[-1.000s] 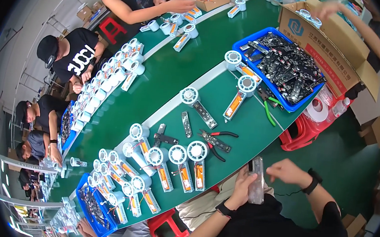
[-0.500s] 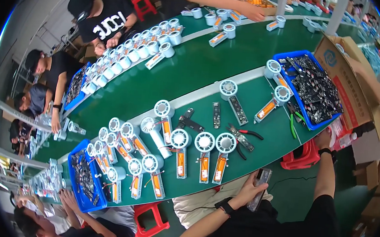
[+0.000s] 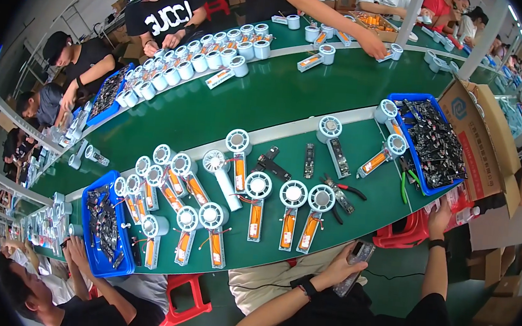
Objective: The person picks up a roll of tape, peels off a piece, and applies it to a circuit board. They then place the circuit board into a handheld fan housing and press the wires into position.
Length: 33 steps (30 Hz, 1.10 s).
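My left hand point(image 3: 344, 264) is shut on a dark phone point(image 3: 356, 272) below the near edge of the green table point(image 3: 278, 102); a black watch sits on that wrist. My right hand point(image 3: 439, 219) reaches up to the table's edge beside a blue bin of black circuit boards point(image 3: 430, 140); its fingers are hidden. On the table in front of me lie several white round fan heads with orange handles point(image 3: 290, 218), red-handled pliers point(image 3: 350, 189) and green-handled cutters point(image 3: 403, 185).
A red stool point(image 3: 405, 234) stands under the table by my right hand, and an open cardboard box point(image 3: 484, 130) sits at the right. A neighbour's hands work at another blue bin point(image 3: 103, 227) on the left. Other people sit along the far side.
My right hand has let go of the phone and risen to the table edge by the blue bin. The left hand still holds the phone. The view has swung to the left.
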### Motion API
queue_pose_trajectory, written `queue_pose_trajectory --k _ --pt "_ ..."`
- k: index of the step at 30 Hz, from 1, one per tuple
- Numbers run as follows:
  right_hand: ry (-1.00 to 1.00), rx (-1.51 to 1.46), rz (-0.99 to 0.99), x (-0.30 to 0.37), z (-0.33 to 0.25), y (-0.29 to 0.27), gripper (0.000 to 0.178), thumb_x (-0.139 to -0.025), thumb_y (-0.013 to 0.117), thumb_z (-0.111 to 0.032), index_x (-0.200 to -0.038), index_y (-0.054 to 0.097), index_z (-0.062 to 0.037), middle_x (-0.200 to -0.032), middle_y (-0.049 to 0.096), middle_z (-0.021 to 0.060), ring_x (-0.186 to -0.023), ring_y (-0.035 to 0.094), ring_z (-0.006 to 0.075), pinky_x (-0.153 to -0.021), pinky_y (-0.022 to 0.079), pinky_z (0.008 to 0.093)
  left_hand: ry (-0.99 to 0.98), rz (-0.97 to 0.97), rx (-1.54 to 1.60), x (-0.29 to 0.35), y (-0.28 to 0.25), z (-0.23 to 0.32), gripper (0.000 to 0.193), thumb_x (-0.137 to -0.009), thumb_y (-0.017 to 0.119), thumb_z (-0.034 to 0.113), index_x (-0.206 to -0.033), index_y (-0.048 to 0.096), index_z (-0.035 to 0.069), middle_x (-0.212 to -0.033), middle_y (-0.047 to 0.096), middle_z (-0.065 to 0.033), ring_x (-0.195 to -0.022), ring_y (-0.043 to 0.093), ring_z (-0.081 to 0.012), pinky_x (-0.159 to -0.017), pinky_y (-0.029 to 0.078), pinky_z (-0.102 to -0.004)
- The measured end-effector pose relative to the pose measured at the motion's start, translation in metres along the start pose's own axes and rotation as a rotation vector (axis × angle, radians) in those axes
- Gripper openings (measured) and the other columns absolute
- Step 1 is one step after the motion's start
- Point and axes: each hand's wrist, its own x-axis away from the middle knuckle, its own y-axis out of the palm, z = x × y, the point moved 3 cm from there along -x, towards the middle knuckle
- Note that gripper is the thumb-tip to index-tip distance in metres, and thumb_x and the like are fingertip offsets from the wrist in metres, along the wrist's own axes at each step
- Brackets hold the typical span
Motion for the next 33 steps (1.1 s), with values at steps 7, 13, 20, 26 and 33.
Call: queue_pose_trajectory --k 7,13,20,26,33 --pt "-0.185 -0.061 0.150 0.092 -0.062 -0.057 0.050 -0.082 0.069 0.001 -0.130 0.059 -0.0010 -0.116 0.065 0.0208 -0.106 0.065 0.0413 -0.097 0.051 0.0480 0.028 -0.023 0.051 -0.002 0.004 -0.003 0.095 -0.096 0.077 0.035 -0.160 0.022 -0.009 -0.159 0.039 -0.0241 -0.146 0.042 -0.0295 -0.120 0.033 -0.0375" --pt "0.325 -0.843 -0.393 0.102 -0.168 -0.188 0.046 -0.078 0.066 0.011 -0.123 0.061 0.0039 -0.103 0.065 0.0131 -0.098 0.067 0.0230 -0.086 0.054 0.0358 -0.041 -0.057 0.162 0.005 -0.008 -0.007 0.087 -0.100 0.073 0.029 -0.160 0.022 -0.008 -0.159 0.039 -0.0197 -0.147 0.040 -0.0263 -0.121 0.031 -0.0370" --pt "0.084 -1.158 -0.815 -0.007 -0.169 -0.245 0.052 -0.083 0.071 0.004 -0.134 0.061 -0.0005 -0.116 0.070 0.0116 -0.107 0.068 0.0179 -0.089 0.057 0.0332 -0.147 -0.101 0.311 0.015 -0.015 -0.011 0.074 -0.103 0.068 0.024 -0.159 0.028 -0.003 -0.145 0.054 -0.0119 -0.130 0.052 -0.0183 -0.111 0.040 -0.0323" --pt "0.105 -1.730 -0.576 -0.148 -0.312 -0.208 0.057 -0.094 0.056 -0.004 -0.150 0.050 -0.0030 -0.148 0.056 0.0142 -0.129 0.061 0.0241 -0.104 0.054 0.0359 -0.178 0.003 0.350 0.019 -0.021 -0.018 0.062 -0.104 0.062 0.016 -0.157 0.036 -0.002 -0.135 0.062 -0.0081 -0.118 0.058 -0.0149 -0.104 0.044 -0.0299" --pt "0.248 -1.642 -0.459 -0.280 -0.334 -0.083 0.058 -0.097 0.054 0.000 -0.154 0.044 -0.0045 -0.131 0.060 0.0128 -0.106 0.065 0.0206 -0.091 0.055 0.0361 -0.223 0.001 0.406 0.044 -0.047 -0.007 0.060 -0.093 0.050 -0.005 -0.153 0.043 -0.002 -0.141 0.061 -0.0086 -0.126 0.058 -0.0170 -0.109 0.043 -0.0310"
